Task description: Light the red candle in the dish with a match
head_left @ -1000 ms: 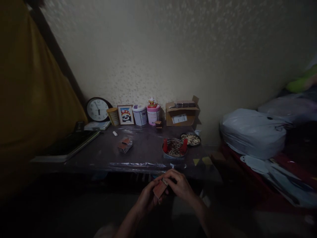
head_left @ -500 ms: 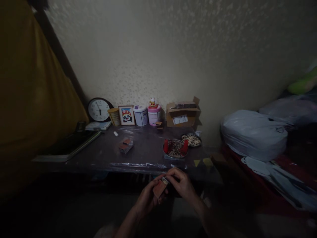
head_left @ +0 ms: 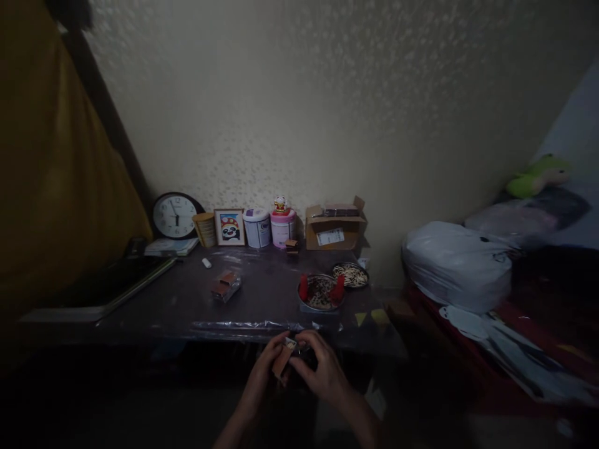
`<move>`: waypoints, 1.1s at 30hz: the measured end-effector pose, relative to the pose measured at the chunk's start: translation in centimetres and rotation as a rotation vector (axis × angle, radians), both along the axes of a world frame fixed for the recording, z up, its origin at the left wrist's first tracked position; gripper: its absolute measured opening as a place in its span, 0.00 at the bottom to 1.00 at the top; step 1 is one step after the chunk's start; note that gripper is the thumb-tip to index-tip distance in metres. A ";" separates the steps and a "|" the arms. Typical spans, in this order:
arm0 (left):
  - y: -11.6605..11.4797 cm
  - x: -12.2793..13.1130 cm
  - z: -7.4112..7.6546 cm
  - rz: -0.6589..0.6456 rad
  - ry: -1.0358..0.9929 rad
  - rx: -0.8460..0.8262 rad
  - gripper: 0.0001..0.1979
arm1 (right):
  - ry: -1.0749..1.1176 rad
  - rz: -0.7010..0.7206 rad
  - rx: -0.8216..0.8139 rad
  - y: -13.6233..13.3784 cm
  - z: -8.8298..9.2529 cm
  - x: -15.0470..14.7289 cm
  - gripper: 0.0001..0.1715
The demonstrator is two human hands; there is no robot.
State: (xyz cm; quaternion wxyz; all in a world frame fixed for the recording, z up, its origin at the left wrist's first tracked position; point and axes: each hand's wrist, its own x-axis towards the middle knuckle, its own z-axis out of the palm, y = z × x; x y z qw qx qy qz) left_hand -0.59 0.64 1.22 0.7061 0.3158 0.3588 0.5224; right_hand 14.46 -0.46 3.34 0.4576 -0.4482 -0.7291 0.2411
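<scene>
Low in front of the table edge, my left hand (head_left: pixel 260 379) is closed around a small brown matchbox (head_left: pixel 281 362). The box is tilted, and its top end is pulled open, showing pale matches inside. My right hand (head_left: pixel 322 369) bends round the box's right side, its thumb against the box and its fingers curled near the open end. Dim light hides part of the right fingertips. Beyond my hands, a round tin (head_left: pixel 321 307) with red upright pieces holds dark-tipped matchsticks. Behind it lies a dark dish (head_left: pixel 366 280) of pale matchsticks.
Clear-wrapped matchboxes (head_left: pixel 225 287) lie on the dark plastic-covered table (head_left: pixel 266 290). Along the wall stand a clock (head_left: pixel 176 216), a framed panda picture (head_left: pixel 229 227), two tubs and a cardboard box (head_left: pixel 331 238). A large white bag (head_left: pixel 456 265) sits to the right.
My view has shifted a little. The right hand has moved from pinching at the box's open end to lying along its right side. The matchbox now stands more upright in my left hand.
</scene>
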 end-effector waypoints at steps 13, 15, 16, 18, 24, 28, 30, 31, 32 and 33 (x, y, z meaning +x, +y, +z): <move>0.8 -0.4 -1.3 0.170 0.426 0.264 0.15 | -0.163 0.053 -0.054 -0.9 -0.7 -0.9 0.35; 0.9 -0.2 -1.2 0.194 0.451 0.273 0.13 | -0.172 0.062 -0.041 -1.0 -0.5 -1.0 0.34; 0.9 -0.1 -1.2 0.202 0.446 0.273 0.11 | -0.177 0.068 -0.030 -1.1 -0.4 -1.0 0.34; 1.1 0.0 -1.4 0.213 0.415 0.256 0.08 | -0.186 0.078 0.000 -1.2 -0.2 -1.1 0.30; 1.0 0.3 -1.5 0.217 0.327 0.227 0.07 | -0.162 0.062 0.035 -1.5 0.2 -1.2 0.22; 0.8 0.1 -0.7 0.201 0.342 0.214 0.09 | -0.070 0.053 0.010 -0.9 0.0 -0.8 0.20; 0.7 -0.1 -0.3 0.179 0.314 0.191 0.13 | -0.014 0.025 -0.018 -0.4 -0.3 -0.5 0.19; 0.6 -0.1 -0.1 0.158 0.287 0.187 0.15 | 0.013 0.008 -0.040 -0.2 -0.3 -0.3 0.19; 0.5 -0.1 0.1 0.122 0.256 0.192 0.17 | 0.041 -0.010 -0.067 -0.1 -0.4 -0.2 0.18; 0.4 -0.2 0.2 0.084 0.228 0.206 0.18 | 0.069 -0.021 -0.097 0.1 -0.4 -0.1 0.18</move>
